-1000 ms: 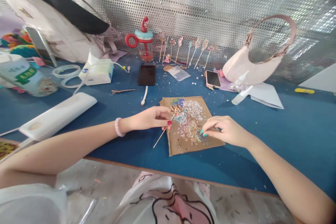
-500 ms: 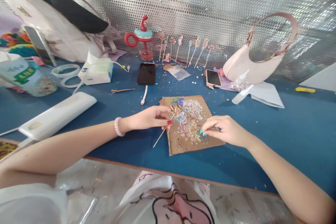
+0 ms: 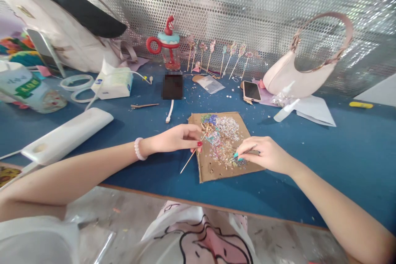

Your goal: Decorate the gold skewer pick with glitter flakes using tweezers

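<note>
My left hand (image 3: 182,138) pinches a thin wooden-looking stick (image 3: 188,163) that slants down over the cardboard's left edge. At the stick's upper end is a gold-coloured ornament (image 3: 208,127), close above the beads. My right hand (image 3: 262,152) is closed on slim metal tweezers (image 3: 247,150), whose tips point down among the loose beads at the lower right. The piece of cardboard (image 3: 206,175) lies flat on the blue table under both hands. Small sparkling beads (image 3: 227,127) cover much of it, in clear, blue, green, pink and amber patches. The tweezer tips are too small to show what they touch.
Several decorated sticks (image 3: 233,61) stand along the back by the perforated metal wall. Around them are a red-handled cup (image 3: 171,55), a phone (image 3: 251,91), a white handbag (image 3: 297,75) and a glue-like bottle (image 3: 285,111). At left are a tissue pack (image 3: 115,84) and a white power strip (image 3: 69,136).
The tweezer tips and my right fingertips have shifted slightly left and up over the beads. My left hand and the stick stay nearly still.
</note>
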`<state>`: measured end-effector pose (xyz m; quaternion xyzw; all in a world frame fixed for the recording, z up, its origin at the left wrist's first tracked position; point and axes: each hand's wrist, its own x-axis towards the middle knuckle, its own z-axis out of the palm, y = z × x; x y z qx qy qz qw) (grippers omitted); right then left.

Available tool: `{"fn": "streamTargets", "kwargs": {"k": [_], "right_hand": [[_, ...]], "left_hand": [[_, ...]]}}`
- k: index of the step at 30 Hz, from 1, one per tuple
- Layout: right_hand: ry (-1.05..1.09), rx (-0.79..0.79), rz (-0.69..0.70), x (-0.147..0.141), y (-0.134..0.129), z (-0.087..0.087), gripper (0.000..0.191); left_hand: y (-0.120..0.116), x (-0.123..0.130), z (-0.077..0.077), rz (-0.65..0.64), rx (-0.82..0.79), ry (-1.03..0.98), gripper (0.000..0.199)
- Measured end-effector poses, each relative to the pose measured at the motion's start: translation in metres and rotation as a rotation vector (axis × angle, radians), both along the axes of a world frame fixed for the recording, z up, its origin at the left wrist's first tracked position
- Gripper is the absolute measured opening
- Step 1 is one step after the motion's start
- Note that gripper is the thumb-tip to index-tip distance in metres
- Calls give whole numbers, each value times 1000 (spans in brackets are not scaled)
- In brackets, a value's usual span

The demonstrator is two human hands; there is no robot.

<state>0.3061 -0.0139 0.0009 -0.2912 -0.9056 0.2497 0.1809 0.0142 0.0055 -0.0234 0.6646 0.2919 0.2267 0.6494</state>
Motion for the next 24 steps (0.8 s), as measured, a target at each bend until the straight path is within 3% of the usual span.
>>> {"fn": "streamTargets", "kwargs": {"k": [24], "right_hand": [[27, 20, -10, -2, 0, 0, 12]], "left_hand": [[0, -1, -2, -16, 14, -13, 26]]}}
